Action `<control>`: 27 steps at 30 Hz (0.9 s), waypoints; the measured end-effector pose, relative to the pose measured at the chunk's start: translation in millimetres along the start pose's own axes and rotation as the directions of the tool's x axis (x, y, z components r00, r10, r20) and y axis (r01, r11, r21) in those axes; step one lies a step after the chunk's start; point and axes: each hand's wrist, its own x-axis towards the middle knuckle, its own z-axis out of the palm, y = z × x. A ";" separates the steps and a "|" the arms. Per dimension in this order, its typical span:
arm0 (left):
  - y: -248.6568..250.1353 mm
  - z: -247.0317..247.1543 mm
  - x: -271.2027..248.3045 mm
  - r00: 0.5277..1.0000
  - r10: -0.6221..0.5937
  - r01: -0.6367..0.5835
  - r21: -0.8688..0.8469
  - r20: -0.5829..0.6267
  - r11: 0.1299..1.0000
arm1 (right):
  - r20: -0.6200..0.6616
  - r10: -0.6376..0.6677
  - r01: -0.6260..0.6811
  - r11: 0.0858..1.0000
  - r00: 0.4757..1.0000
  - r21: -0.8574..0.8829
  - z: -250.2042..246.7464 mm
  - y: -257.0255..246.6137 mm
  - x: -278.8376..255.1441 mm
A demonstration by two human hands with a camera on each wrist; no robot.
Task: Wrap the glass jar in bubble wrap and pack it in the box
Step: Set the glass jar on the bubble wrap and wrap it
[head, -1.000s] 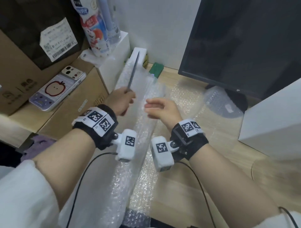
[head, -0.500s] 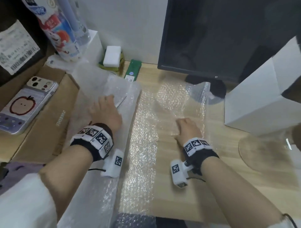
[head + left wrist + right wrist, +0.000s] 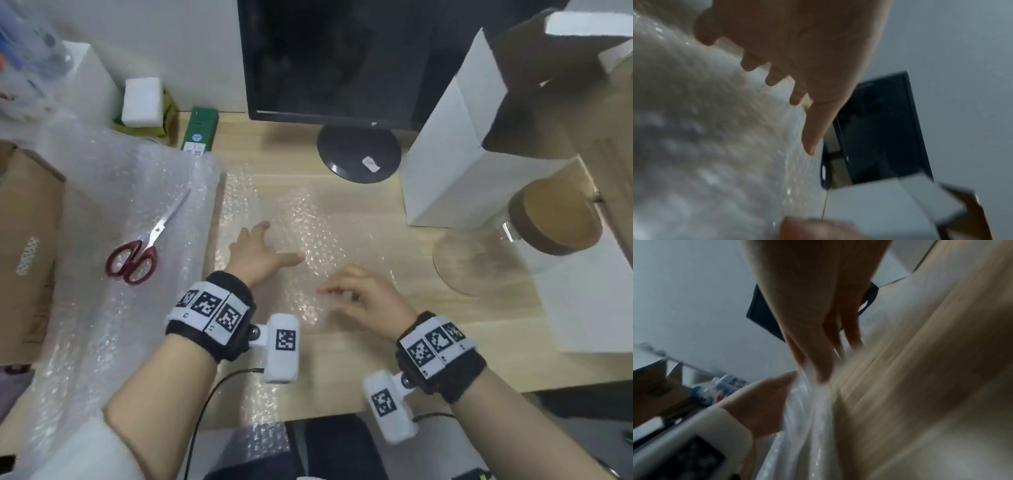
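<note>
Desk [image 3: 342, 346]: a pale wooden top ran across the whole view.
Monitor [image 3: 342, 58]: a dark screen stood at the back on a round black foot.
Box [image 3: 452, 150]: a white carton stood upright at the right, flaps open, just behind the jar.
Bubble wrap roll [image 3: 113, 212]: a bulky clear roll lay along the left side, partly over a brown carton [image 3: 24, 246].
Bubble wrap sheet [image 3: 291, 219]: one clear piece lay spread flat on the desk between roll and jar.
Jar [image 3: 534, 236]: clear glass with a brown lid, bare of wrap, stood at the right, off the sheet and outside the box.
Scissors [image 3: 147, 243]: red handles, blades together, lay on the roll.
Left hand [image 3: 257, 253]: fingers spread and straight, palm down on the sheet, holding nothing.
Right hand [image 3: 363, 298]: it sat near the left one but apart from it; from the wrist camera its fingertips [image 3: 824, 374] appeared to gather a fold of the sheet, though the blur left this uncertain.
</note>
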 end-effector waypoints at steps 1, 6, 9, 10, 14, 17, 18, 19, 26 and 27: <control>0.9 12.9 -4.1 0.999 0.026 -0.033 0.186 0.039 0.982 | 0.112 0.001 0.002 0.999 0.994 -0.034 -1.4 1.4 -6.6; 8.3 62.8 -8.7 0.973 0.103 -0.191 0.460 0.208 0.867 | -0.452 -0.185 0.064 0.961 0.873 -0.268 -44.4 8.9 -39.8; 24.2 86.3 -9.8 0.932 0.217 -0.325 0.405 0.290 0.855 | -0.876 -0.240 -0.107 0.945 0.419 -0.310 -86.7 24.4 -64.9; 31.1 93.9 -10.9 0.915 0.250 -0.366 0.390 0.316 0.845 | -0.935 -0.203 -0.156 0.954 0.291 -0.256 -97.8 31.8 -72.1; 71.4 120.2 -22.0 0.806 0.444 -0.492 0.027 0.391 0.870 | -0.968 0.190 -0.104 0.979 0.162 0.174 -114.3 65.5 -87.2; 113.7 139.0 -30.4 0.741 0.490 -0.458 -0.188 0.459 0.869 | -0.817 0.466 0.016 0.865 0.340 0.501 -113.7 90.3 -92.8; 125.4 144.9 -31.8 0.725 0.475 -0.430 -0.211 0.499 0.878 | -0.782 0.495 0.012 0.842 0.379 0.539 -113.4 97.6 -93.9; 134.9 150.5 -31.4 0.712 0.461 -0.405 -0.226 0.530 0.886 | -0.753 0.516 0.004 0.824 0.408 0.567 -112.9 103.4 -93.9; 159.1 177.5 -26.7 0.785 0.476 -0.352 -0.347 0.396 0.869 | -0.611 0.538 -0.140 0.805 0.581 0.576 -113.9 110.9 -99.6; 159.4 179.1 -27.0 0.797 0.507 -0.386 -0.367 0.329 0.846 | -0.596 0.536 -0.165 0.810 0.598 0.562 -113.7 109.4 -101.7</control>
